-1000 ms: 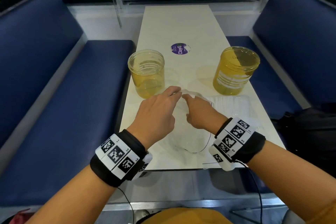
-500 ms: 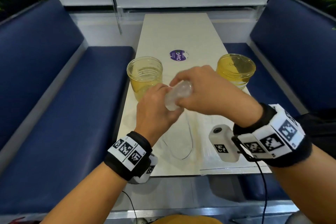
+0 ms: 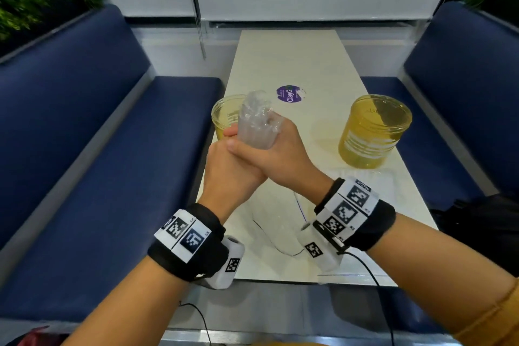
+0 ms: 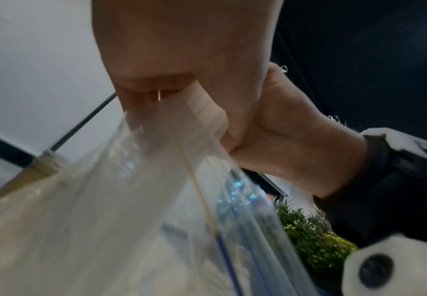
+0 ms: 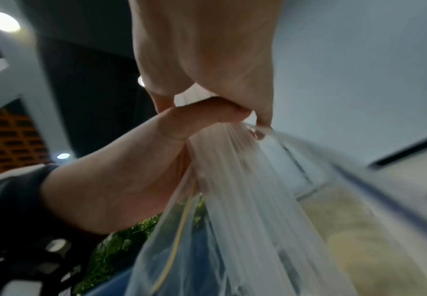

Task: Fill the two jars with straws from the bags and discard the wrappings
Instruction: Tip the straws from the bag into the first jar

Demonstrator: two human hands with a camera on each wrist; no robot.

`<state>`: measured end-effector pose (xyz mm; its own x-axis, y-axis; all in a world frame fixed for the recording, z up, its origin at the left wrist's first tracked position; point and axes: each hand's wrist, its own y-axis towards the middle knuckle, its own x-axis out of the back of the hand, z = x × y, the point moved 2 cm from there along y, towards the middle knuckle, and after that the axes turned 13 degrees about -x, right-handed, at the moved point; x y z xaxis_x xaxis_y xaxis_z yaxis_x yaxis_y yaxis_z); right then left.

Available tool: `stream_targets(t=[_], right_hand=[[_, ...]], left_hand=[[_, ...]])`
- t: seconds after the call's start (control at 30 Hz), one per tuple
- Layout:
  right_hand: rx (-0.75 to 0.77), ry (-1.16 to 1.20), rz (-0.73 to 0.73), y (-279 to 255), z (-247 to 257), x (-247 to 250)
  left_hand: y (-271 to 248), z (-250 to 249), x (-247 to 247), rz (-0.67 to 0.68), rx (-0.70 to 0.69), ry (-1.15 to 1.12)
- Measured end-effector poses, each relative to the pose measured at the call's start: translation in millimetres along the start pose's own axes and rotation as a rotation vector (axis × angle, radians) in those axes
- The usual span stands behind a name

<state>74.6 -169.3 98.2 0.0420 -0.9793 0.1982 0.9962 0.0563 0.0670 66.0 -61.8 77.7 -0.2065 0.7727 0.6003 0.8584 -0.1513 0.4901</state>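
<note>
Both hands hold one clear plastic bag of straws [image 3: 256,121] upright above the table, clasped together around its lower part. My left hand [image 3: 224,171] grips it from the left and my right hand [image 3: 283,149] from the right. In the left wrist view, the left hand [image 4: 182,50] and the right hand [image 4: 283,130] squeeze the gathered bag [image 4: 131,200]. The right wrist view shows the right hand [image 5: 207,50], the left hand [image 5: 131,180] and the bag [image 5: 245,200]. An amber jar [image 3: 222,114] stands half hidden behind the bag. A second amber jar [image 3: 373,132] stands at the right.
The narrow white table [image 3: 289,59] carries a purple sticker [image 3: 289,93] beyond the jars. Clear plastic [image 3: 373,177] lies flat in front of the right jar. Blue benches [image 3: 98,177] flank the table. A black bag [image 3: 477,222] sits on the right bench.
The bag lay flat on the table a second ago. Both hands gathered it, lifted it and now hold it upright and higher, in front of the left jar.
</note>
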Motion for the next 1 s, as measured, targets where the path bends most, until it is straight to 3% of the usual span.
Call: stream_targets(t=[0.07,0.2,0.3,0.43,0.53,0.63,0.87,1.0], right_hand=[[0.013,0.041,-0.043,4,10,3],[0.034,0.224,0.022,21,57,27],[0.116,0.407,0.067,47,102,49],[0.306,0.37,-0.07,101,133,52],[0.34,0.271,-0.169,136,116,23],[0.28,0.173,-0.219,164,75,-10],[0.087,-0.033,-0.199,186,-5,-44],[-0.118,-0.142,-0.136,189,-35,-41]], left_hand=[[-3,1,7,0.044,0.021,-0.033],[-11,11,18,0.189,0.082,0.041],[-20,20,28,0.224,0.079,0.119],[-23,26,39,0.224,0.017,0.177],[-17,27,43,0.237,-0.002,0.178],[-9,28,45,0.207,-0.011,0.192],[3,27,57,0.2,0.004,0.185],[5,27,61,0.197,0.015,0.158]])
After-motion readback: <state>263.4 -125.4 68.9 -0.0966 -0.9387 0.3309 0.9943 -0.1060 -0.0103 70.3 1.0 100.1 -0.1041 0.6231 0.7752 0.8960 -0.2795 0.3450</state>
